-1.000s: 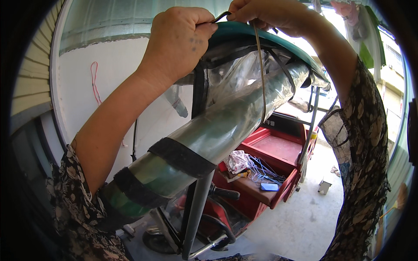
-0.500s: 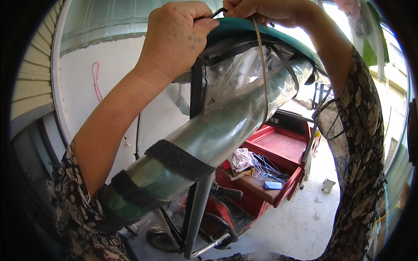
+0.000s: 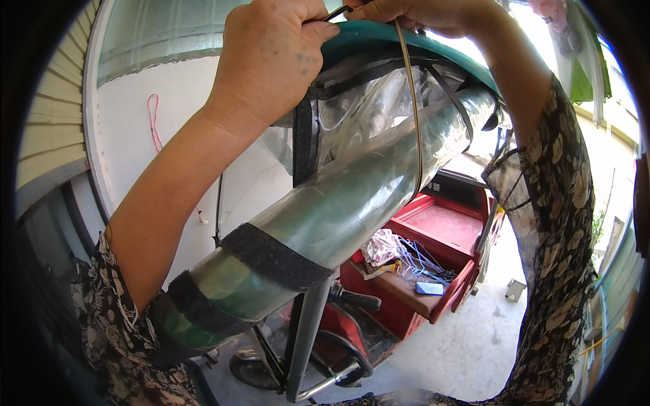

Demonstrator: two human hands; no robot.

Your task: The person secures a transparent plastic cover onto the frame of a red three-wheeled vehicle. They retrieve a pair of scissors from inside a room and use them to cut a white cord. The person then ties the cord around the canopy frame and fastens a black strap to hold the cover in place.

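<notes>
At the top edge, my left hand point(image 3: 274, 57) is closed, pinching a thin black strap point(image 3: 336, 13). My right hand point(image 3: 433, 15) grips the strap's other end, its fingers partly cut off by the frame. Both hands are just above the rim of a teal canopy point(image 3: 369, 34). Below hangs a thick roll of clear plastic sheeting point(image 3: 352, 183), slanting from lower left to upper right, with black bands point(image 3: 277, 257) across its lower part. A thin brown cord point(image 3: 414, 108) loops down round the roll from beside my right hand.
Under the roll stands a red three-wheeled cart point(image 3: 433, 223) with a grey metal post point(image 3: 309, 338). Its seat carries a patterned cloth point(image 3: 381, 247), blue cords point(image 3: 414, 260) and a small blue box point(image 3: 429, 288). A white wall point(image 3: 183, 88) with a pink string point(image 3: 154, 122) is on the left.
The view has shifted slightly, so the roll and cart appear a little to the right. Both hands keep their hold on the black strap.
</notes>
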